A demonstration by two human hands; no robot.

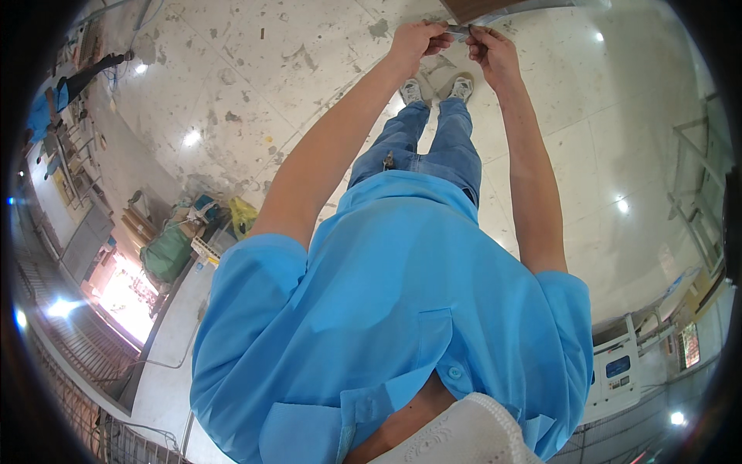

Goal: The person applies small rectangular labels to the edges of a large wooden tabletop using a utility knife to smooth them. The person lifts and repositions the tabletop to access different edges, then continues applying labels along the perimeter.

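Note:
Both my arms stretch out ahead, and the hands come close together near the top of the view. Between them is a small, flat, dark grey strip (457,31); its exact kind is too small to make out. My left hand (420,44) is closed, its thumb and fingers pinching the strip's left end. At the other end my right hand (495,56) pinches it too, with the fingers curled in. Just beyond the hands lies the edge of a brown panel (475,9), cut off by the top of the view.
Below my hands is a stained, pale tiled floor (255,100). On the left stand a green bag (166,254), a yellow bag (243,216) and a long pale table (166,363). A person in blue (48,108) is at far left. A white machine (616,371) stands at lower right.

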